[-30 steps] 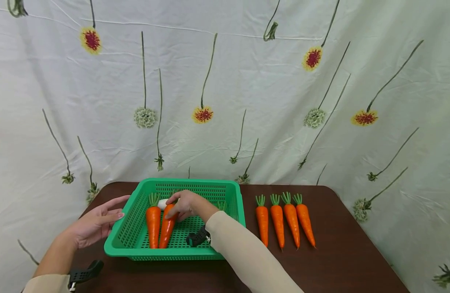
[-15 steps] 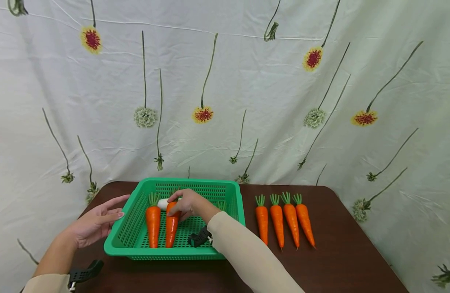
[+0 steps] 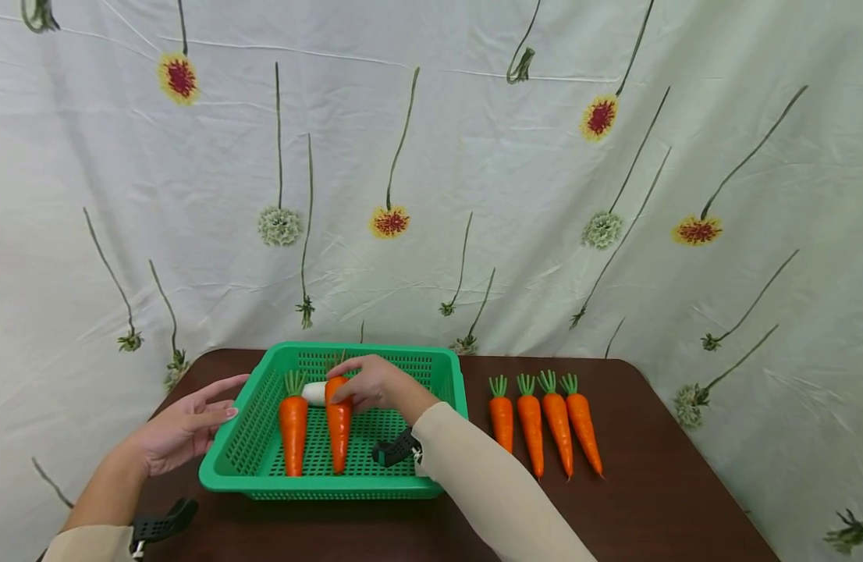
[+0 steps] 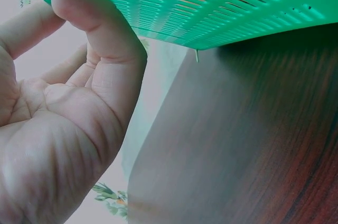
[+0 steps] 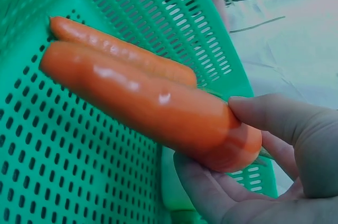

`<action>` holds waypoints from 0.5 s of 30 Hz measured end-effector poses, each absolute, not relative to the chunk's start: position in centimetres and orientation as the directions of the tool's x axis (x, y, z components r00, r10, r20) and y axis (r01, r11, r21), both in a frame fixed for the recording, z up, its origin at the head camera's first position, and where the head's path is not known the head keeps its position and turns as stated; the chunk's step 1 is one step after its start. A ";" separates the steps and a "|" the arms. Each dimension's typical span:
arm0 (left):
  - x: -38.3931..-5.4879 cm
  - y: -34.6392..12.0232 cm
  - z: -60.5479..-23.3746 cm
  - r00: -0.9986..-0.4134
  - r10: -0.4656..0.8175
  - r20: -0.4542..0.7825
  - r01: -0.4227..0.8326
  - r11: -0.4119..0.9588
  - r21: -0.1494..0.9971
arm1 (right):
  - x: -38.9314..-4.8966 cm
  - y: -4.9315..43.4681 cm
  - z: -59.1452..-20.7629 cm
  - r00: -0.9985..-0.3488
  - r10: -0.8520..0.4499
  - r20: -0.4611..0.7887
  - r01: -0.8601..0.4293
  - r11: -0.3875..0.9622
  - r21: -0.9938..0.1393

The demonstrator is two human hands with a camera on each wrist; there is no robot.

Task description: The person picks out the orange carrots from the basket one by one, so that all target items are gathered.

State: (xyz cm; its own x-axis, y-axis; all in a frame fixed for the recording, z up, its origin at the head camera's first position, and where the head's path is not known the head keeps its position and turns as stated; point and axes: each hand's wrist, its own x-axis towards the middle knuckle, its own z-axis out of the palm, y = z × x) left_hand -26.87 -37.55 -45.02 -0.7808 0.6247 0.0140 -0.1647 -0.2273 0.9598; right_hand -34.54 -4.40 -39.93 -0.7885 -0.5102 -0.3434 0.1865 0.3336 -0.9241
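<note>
My right hand (image 3: 375, 384) pinches a carrot (image 3: 339, 429) near its leafy end, inside the green basket (image 3: 319, 485). In the right wrist view, thumb and fingers lie on both sides of this carrot (image 5: 142, 102), its narrow end pointing away from the hand. To its left a second carrot (image 3: 293, 437) lies in the basket, leaves toward the back wall. A white, smooth, rounded thing (image 3: 314, 393) lies crosswise behind the carrots, partly hidden by the hand. My left hand (image 3: 182, 433) touches the basket's left rim from outside with extended fingers, thumb tip (image 4: 68, 2) at the rim.
Several carrots (image 3: 556, 425) lie side by side on the dark wooden table (image 3: 635, 499), right of the basket, leaves pointing back. A white cloth (image 3: 431, 156) with a flower print hangs behind the table.
The right hand has carried the carrot to the right, away from the other carrot, and it now stands straighter in the basket. The left hand has stayed at the rim.
</note>
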 end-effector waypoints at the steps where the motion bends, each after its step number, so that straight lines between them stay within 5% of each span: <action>1: -26.9 -37.6 -45.0 -0.779 0.627 0.016 -0.164 -0.229 0.960 | -34.6 -4.2 -39.8 -0.785 -0.516 -0.342 0.188 0.328 -0.926; 15: -26.6 -37.4 -44.7 -0.773 0.634 0.031 -0.160 -0.243 0.957 | -34.6 -1.1 -38.3 -0.761 -0.550 -0.343 0.244 0.248 -0.938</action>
State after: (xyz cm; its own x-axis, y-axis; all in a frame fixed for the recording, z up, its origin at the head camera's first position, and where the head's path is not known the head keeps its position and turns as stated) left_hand -26.63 -37.42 -44.69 -0.7728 0.6339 0.0313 -0.1602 -0.2425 0.9568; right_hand -34.61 -1.07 -38.29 -0.7615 -0.5500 -0.3431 0.2435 0.2479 -0.9377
